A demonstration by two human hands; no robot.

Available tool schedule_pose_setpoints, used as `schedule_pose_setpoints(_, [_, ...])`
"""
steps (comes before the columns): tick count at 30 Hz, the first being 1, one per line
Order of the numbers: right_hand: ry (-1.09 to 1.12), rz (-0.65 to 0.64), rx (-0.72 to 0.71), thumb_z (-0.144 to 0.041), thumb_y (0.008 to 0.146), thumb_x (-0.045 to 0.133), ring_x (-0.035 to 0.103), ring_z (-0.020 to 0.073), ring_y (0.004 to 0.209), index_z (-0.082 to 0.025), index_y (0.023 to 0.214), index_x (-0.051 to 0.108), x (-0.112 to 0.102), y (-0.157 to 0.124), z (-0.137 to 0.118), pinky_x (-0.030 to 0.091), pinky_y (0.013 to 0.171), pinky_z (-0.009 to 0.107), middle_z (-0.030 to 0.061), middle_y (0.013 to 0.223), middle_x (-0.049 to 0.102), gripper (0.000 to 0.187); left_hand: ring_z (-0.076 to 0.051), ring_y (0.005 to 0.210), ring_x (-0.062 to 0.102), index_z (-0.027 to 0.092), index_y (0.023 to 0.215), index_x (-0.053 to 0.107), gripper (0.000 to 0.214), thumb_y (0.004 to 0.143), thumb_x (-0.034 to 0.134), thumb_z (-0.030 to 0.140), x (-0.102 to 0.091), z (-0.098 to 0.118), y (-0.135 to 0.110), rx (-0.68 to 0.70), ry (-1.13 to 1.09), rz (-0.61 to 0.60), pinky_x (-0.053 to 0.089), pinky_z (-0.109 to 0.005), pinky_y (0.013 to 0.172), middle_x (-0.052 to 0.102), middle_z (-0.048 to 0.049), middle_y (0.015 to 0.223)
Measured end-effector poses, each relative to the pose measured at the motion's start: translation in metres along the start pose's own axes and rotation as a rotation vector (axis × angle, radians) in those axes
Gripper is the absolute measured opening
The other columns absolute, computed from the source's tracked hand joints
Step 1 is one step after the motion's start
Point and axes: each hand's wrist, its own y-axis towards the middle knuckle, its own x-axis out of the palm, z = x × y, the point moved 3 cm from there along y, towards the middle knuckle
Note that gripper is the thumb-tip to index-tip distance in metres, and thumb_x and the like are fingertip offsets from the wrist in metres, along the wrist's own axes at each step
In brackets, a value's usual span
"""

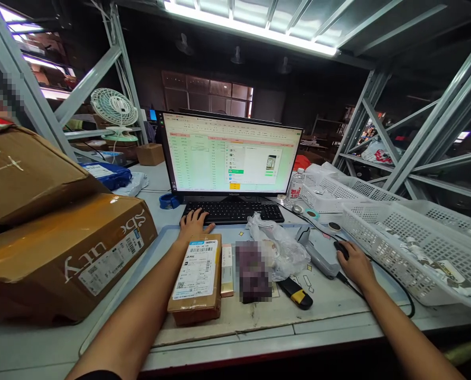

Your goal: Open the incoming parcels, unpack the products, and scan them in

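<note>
My left hand (194, 224) rests with its fingers spread on the left end of the black keyboard (239, 211). Under my right hand (356, 264) is a black computer mouse (341, 249), with the fingers curled over it. A monitor (235, 153) behind the keyboard shows a spreadsheet and a chat window. Between my arms lie a taped brown parcel (196, 274) with a white label, a slim pale box (227, 269), a blurred-out dark item (253, 272), a crumpled clear plastic bag (279, 245), a grey handheld scanner (318, 253) and a black-and-yellow box cutter (295, 293).
Two large cartons (69, 253) are stacked at the left. White mesh baskets (402, 253) with small bottles and packets line the right side. A bottle (296, 183) stands beside the monitor, and blue tape (169, 201) lies left of the keyboard. Behind is a fan (114, 107).
</note>
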Motion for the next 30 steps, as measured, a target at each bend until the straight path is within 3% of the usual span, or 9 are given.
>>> schedule_pose_setpoints(10, [0.059,0.064,-0.006,-0.037,0.095,0.047,0.066,0.0345,0.123,-0.016,0.131,0.072,0.005,0.004,0.004,0.056,0.104,0.047,0.0181,0.14,0.067,0.049,-0.042,0.161,0.026,0.022,0.16,0.051,0.068,0.104,0.045,0.059,-0.002,0.0,-0.002,0.022,-0.014,0.003,0.025,-0.061,0.129,0.035,-0.0132,0.175])
schedule_pose_setpoints(21, [0.05,0.023,-0.013,-0.06,0.098,0.035,0.067,0.0373,0.122,-0.018,0.136,0.071,0.023,0.007,0.022,0.056,0.105,0.053,0.0172,0.139,0.067,0.066,-0.039,0.161,0.028,0.026,0.158,0.053,0.063,0.102,0.053,0.055,-0.002,0.002,-0.007,0.011,-0.047,0.016,0.023,-0.058,0.131,0.037,-0.0102,0.174])
schedule_pose_setpoints(30, [0.14,-0.016,-0.096,-0.063,0.096,0.041,0.068,0.0365,0.12,-0.022,0.135,0.07,0.018,0.006,0.024,0.057,0.101,0.053,0.0141,0.143,0.066,0.064,-0.041,0.162,0.026,0.026,0.158,0.052,0.065,0.101,0.055,0.056,-0.002,0.003,-0.009,0.013,-0.107,0.007,0.02,-0.061,0.132,0.035,-0.0106,0.175])
